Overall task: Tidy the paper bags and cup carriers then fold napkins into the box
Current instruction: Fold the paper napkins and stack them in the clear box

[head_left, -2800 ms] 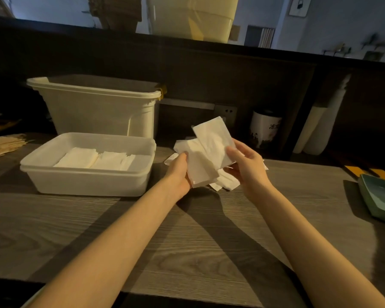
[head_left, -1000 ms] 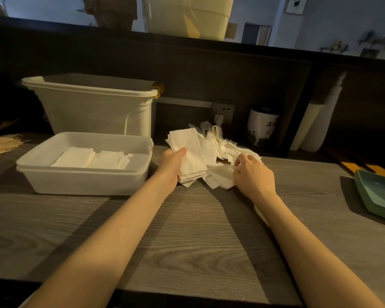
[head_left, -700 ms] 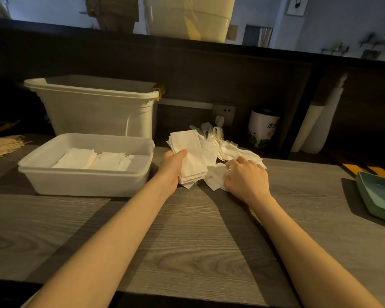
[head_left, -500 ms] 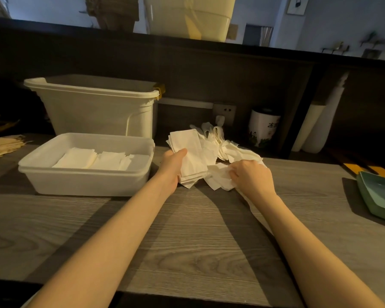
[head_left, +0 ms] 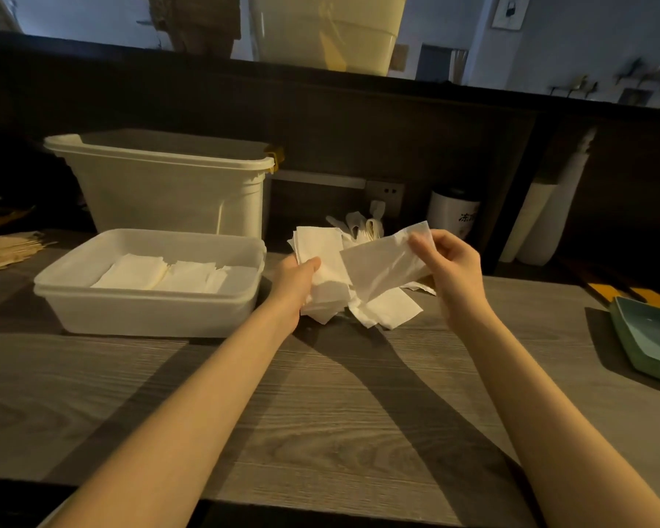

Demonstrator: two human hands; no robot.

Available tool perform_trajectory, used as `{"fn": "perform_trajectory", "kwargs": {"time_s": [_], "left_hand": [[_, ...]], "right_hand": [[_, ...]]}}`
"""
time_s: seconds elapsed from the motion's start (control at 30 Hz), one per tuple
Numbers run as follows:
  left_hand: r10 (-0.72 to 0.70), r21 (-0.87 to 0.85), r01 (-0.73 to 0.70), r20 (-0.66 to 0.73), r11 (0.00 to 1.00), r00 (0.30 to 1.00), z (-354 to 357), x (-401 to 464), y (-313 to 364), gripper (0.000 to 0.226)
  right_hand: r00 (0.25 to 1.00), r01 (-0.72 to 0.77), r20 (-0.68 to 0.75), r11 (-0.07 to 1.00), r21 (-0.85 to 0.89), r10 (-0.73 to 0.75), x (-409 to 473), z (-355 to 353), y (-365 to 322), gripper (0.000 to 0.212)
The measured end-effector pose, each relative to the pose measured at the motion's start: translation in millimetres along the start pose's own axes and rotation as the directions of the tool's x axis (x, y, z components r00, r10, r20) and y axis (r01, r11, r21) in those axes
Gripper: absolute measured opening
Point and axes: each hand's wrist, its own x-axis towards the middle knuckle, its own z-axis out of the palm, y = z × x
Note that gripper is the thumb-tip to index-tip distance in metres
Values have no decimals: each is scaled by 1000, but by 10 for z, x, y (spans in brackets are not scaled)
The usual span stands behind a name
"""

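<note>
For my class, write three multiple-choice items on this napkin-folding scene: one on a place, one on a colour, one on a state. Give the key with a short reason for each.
1. Where does the shallow white box stand?
A. In front of the tall white bin
B. On the upper shelf
C. Right of the green tray

2. What colour is the tray at the right edge?
A. Red
B. Green
C. Black

3. What is the right hand doing?
A. Resting flat on the counter
B. Pinching a single napkin held up off the counter
C. Reaching into the box

Key: 1 A, the bin rises right behind the box. 2 B, its surface is green. 3 B, fingers grip the napkin's upper corner while the left hand holds a napkin stack.
</note>
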Motion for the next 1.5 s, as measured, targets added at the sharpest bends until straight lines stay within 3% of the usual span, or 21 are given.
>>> {"fn": "perform_trajectory", "kwargs": {"time_s": [0.1,0.2,0.4,0.6,0.77,0.93,1.0,1.1,1.2,1.43,1.5], "left_hand": [[-65,35,62,90,997,994,21,-32,18,42],[-140,169,112,162,979,977,92,-68,72,44],[-95,116,50,427,992,899,140,-213,10,17],[-148,103,112,484,988,862,155,-212,7,39],[-125,242,-12,545,970,829,124,-244,10,35],[-41,204,-60,455,977,889,89,-197,22,35],[0,143,-57,372,988,928,71,-157,32,41],[53,75,-69,203,995,978,47,-100,36,40],[55,46,-61,121,997,991,22,-55,38,39],[35,97,-42,75,994,997,9,1,26,42],[39,98,-45,67,994,997,11,3,22,43]], "right_hand": [[982,-111,164,990,82,96,-38,35,-78,9],[948,-109,294,993,-54,120,-76,84,-68,12],[980,97,201,913,-395,-17,-87,190,45,18],[994,92,99,815,-572,-43,-74,216,84,31],[985,174,119,777,-606,-128,-100,221,130,28],[991,81,-50,847,-526,-126,-40,165,142,25],[994,38,-61,811,-584,-91,0,88,203,25],[998,-31,15,634,-773,67,46,-12,399,30],[964,-33,103,495,-868,245,38,-75,521,40],[865,103,296,433,-896,405,30,-82,471,62],[857,109,307,438,-892,413,26,-84,450,59]]}}
